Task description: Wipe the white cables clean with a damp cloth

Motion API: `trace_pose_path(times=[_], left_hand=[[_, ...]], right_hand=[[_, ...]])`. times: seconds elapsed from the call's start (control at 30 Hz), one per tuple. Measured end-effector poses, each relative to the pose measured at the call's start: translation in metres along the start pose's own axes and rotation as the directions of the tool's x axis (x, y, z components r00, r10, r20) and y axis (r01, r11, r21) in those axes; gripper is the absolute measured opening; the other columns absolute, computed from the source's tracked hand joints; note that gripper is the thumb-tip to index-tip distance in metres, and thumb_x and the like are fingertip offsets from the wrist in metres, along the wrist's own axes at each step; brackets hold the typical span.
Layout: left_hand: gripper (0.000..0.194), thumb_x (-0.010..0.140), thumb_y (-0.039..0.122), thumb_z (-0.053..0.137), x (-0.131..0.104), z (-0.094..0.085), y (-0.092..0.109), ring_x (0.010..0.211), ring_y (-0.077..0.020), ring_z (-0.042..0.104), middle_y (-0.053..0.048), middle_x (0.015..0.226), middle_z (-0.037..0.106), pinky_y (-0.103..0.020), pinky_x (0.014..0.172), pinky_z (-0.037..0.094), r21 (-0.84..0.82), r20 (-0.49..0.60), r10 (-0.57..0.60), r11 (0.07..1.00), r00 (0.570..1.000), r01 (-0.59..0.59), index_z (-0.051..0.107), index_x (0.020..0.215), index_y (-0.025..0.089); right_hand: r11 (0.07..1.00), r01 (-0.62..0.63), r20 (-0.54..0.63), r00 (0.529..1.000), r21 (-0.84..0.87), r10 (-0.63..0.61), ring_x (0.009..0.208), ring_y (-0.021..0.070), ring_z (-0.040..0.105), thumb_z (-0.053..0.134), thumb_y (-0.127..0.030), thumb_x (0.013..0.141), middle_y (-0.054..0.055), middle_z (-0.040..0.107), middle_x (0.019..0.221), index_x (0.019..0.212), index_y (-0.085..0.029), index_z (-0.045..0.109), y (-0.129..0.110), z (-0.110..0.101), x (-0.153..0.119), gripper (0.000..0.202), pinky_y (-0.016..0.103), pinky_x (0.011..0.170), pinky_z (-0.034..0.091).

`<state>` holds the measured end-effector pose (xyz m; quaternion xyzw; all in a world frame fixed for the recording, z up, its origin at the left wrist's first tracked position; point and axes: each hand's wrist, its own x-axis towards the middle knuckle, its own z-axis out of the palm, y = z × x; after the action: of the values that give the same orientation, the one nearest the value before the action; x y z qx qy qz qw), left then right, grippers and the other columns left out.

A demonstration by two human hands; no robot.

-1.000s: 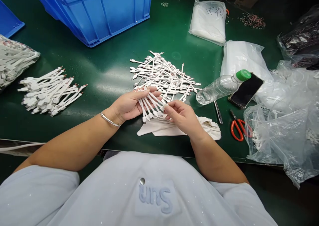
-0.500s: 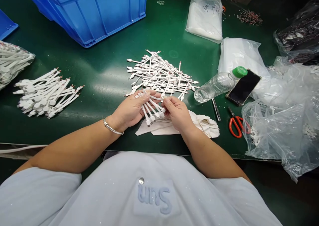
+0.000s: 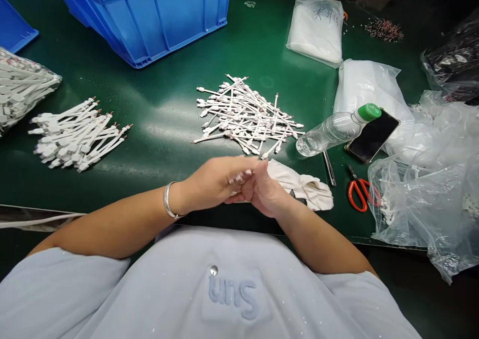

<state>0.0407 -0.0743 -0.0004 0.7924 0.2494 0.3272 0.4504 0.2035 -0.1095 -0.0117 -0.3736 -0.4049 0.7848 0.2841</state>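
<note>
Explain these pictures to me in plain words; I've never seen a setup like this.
There is no machine here: a person works with two bare hands. The view comes from a camera worn on the head, looking forward and down, so you see the person's own arms and shirt.

The left hand and right hand are cupped together in front of the body. Small whitish tips show between them; the rest of what they hold is hidden.

On the green table lie a middle pile of short white cables and another pile on the left. Around them are a blue bin, a white cloth, a green-capped bottle, a phone and red-handled cutters.
</note>
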Motion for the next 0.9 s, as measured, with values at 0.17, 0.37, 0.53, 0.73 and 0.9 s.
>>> trace_pose_path(times=[0.17,0.37,0.53,0.73,0.9], left_hand=[[0.087,0.088,0.025,0.060,-0.002,0.006,-0.006,0.116,-0.0256,0.058,-0.015,0.123,0.063,-0.042,0.100,0.044,0.261,0.137,0.266,0.920,0.954,-0.294,0.004,0.154,0.019],[0.124,0.076,0.040,0.074,-0.002,0.006,-0.013,0.132,-0.0307,0.046,-0.023,0.138,0.052,-0.055,0.113,0.025,0.225,0.123,0.301,0.920,0.946,-0.322,-0.024,0.148,0.021],[0.111,0.058,0.035,0.087,0.000,0.004,-0.001,0.139,-0.0350,0.035,-0.020,0.142,0.048,-0.056,0.117,0.012,-0.061,-0.022,0.062,0.996,0.998,-0.063,0.025,0.150,0.026],[0.097,0.062,0.032,0.085,0.002,0.002,0.006,0.144,-0.0294,0.025,-0.013,0.151,0.036,-0.044,0.118,0.017,-0.257,-0.404,-0.124,0.966,0.906,0.018,0.032,0.144,0.029],[0.055,0.079,0.044,0.069,0.010,-0.011,-0.007,0.108,-0.0174,0.058,-0.007,0.122,0.057,-0.026,0.085,0.048,-0.615,-0.480,-0.524,0.773,0.704,0.156,0.045,0.125,0.026]], right_hand=[[0.987,0.038,-0.003,0.999,0.158,-0.038,0.085,0.0167,0.068,0.048,-0.081,0.070,0.005,0.071,0.091,0.102,-0.020,0.067,-0.001,0.002,0.002,0.072,0.030,0.078,0.055],[0.975,-0.086,0.055,0.996,0.206,0.076,0.069,0.0091,0.065,0.081,-0.046,0.064,0.000,0.069,0.072,0.075,-0.014,0.071,-0.008,0.000,0.002,0.035,0.018,0.066,0.052],[0.961,-0.123,-0.030,0.990,0.248,0.135,0.065,0.0090,0.065,0.084,-0.035,0.063,0.000,0.070,0.070,0.076,-0.015,0.072,-0.010,0.002,0.001,0.028,0.019,0.062,0.052],[0.978,-0.120,-0.090,0.987,0.170,0.136,0.079,0.0136,0.069,0.082,-0.045,0.063,0.004,0.073,0.084,0.089,-0.016,0.072,-0.011,0.002,0.000,0.041,0.023,0.071,0.054],[0.996,-0.058,-0.109,0.992,0.064,0.065,0.072,0.0105,0.069,0.078,-0.048,0.068,0.004,0.072,0.086,0.094,-0.016,0.069,-0.010,0.002,0.000,0.042,0.020,0.065,0.053]])
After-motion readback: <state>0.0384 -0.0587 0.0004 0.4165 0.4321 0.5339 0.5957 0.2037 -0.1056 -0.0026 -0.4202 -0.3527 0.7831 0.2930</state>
